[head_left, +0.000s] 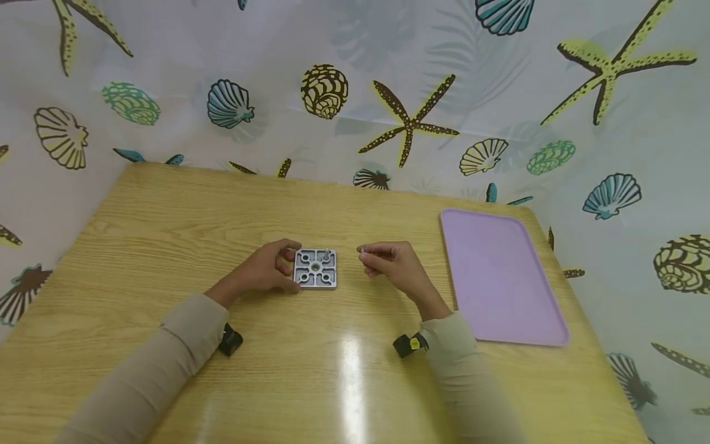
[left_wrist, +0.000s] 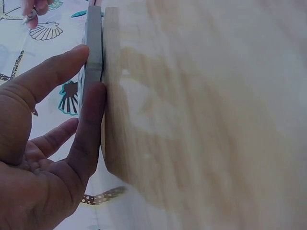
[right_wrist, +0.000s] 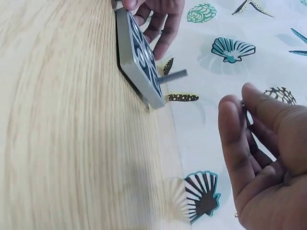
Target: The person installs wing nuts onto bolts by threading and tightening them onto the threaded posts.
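A square grey metal plate [head_left: 315,276] with round holes lies on the table, its ribbed face up. A threaded bolt [right_wrist: 173,76] stands upright from the hole in its far right corner. My left hand [head_left: 268,266] grips the plate's left side, thumb at the near corner and fingers at the far one. To the right of the plate and apart from it, my right hand [head_left: 395,266] pinches a small metal piece [head_left: 363,249] between thumb and index finger. Fingertips mostly hide this piece, so its kind cannot be told.
A purple tray [head_left: 499,277] lies on the wooden table [head_left: 288,370] to the right of my right forearm. Behind the table hangs a white cloth [head_left: 266,49] printed with shells and starfish. Each wrist wears a small black camera [head_left: 230,340].
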`<state>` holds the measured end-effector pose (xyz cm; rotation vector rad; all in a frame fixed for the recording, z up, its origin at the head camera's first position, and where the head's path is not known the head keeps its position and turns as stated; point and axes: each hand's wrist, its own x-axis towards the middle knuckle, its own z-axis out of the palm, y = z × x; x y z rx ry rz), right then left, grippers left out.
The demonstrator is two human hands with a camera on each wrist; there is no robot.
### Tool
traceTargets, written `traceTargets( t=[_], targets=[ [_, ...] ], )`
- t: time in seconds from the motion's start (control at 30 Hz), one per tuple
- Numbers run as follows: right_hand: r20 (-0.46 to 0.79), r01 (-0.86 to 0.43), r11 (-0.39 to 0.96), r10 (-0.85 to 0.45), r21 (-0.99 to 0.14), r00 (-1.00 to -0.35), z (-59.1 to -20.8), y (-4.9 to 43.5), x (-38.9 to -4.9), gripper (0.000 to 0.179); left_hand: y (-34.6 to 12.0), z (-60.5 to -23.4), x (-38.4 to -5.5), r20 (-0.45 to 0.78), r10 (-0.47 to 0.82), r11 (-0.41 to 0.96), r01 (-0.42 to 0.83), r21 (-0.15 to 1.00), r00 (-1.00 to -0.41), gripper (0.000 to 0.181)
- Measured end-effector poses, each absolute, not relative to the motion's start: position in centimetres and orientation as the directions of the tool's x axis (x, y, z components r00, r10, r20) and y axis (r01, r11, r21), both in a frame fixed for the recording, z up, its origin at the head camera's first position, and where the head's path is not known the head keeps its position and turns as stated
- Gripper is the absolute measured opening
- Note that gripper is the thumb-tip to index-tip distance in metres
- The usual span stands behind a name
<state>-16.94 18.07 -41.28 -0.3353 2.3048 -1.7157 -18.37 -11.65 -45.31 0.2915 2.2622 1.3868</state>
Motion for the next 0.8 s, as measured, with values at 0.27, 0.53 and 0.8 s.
traceTargets(
  t=[0.27,0.53,0.8],
  targets=[
    [0.03,-0.172,0.41,-0.33,-0.896,-0.943,-42.6,15.1,-17.3,0.031,-11.8,-45.4,-18.5,-0.28,0.417,0.466,-0.061,0.883,-0.865,0.085],
    [0.133,-0.263,0.499,-0.281,-0.826,-0.95,-43.6,13.1,-17.6,0.025,-11.8,-45.3,-18.9,-0.25,0.446,0.477,-0.008,0.879,-0.86,0.084],
    [0.166,-0.29,0.531,-0.268,-0.796,-0.949,-44.2,12.2,-17.9,0.022,-11.9,-45.0,-19.2,-0.247,0.453,0.482,0.002,0.876,-0.857,0.083]
  ],
)
